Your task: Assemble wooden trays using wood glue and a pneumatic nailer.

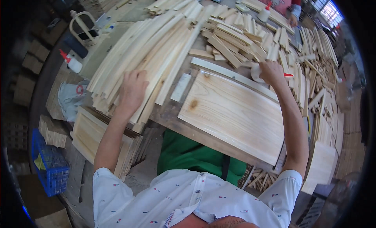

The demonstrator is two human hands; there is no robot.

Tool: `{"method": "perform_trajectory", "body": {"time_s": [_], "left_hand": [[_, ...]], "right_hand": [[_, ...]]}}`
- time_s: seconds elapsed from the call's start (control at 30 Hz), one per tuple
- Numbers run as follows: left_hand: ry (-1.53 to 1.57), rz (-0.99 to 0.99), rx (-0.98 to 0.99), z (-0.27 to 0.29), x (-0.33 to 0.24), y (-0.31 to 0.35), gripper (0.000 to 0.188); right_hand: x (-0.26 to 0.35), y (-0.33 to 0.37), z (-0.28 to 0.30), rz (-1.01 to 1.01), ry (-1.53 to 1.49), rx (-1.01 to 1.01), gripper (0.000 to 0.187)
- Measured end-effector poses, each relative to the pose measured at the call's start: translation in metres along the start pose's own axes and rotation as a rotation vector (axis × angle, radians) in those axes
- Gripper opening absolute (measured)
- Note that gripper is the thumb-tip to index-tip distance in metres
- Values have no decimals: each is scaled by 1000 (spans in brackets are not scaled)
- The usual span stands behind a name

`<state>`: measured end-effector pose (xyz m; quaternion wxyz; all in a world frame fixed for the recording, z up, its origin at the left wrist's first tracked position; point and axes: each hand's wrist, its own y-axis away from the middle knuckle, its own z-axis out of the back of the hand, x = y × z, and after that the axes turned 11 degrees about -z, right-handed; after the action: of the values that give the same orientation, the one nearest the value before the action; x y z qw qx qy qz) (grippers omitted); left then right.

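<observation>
Pale wood with fine, wavy grain makes up the panel [235,110], which lies flat and slanted on the surface [166,115] right of the frame's centre. Two brown knots mark its left end, and its face looks smooth, with a soft sheen. One narrow light strip [231,78] runs along its upper edge, and a small whitish block [181,87] lies just left of it. Above the panel's upper right, the right hand [272,72] is closed around a white bottle [256,72], its red nozzle pointing right. Left of centre, the left hand [134,89] rests palm down on a broad spread of long slats [156,43], fingers loosely bent; whether it grips one cannot be told. Short pieces [233,41] are heaped at upper right. Another red-tipped white bottle [73,65] stands at the left, and a third bottle [264,14] at the top right; their contents cannot be made out. At lower left, a blue crate [55,177] holds something yellow-green [39,162], the rest being unclear. Above it sits a crumpled whitish bag [69,100], its contents hidden.
</observation>
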<state>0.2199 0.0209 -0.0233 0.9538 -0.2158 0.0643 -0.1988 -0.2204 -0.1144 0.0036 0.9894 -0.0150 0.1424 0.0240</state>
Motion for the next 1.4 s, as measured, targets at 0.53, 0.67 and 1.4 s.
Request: {"method": "perform_trajectory", "body": {"time_s": [0.53,0.67,1.4], "left_hand": [[-3,-106,133,-57,-20,-88,28],[-88,75,75,-105,-30,-120,26],[1353,510,332,34,-75,-25,24]], "right_hand": [[67,64,1,397,-606,-413,22],[70,112,13,378,-735,-288,21],[40,172,-1,-158,-1998,279,44]]}}
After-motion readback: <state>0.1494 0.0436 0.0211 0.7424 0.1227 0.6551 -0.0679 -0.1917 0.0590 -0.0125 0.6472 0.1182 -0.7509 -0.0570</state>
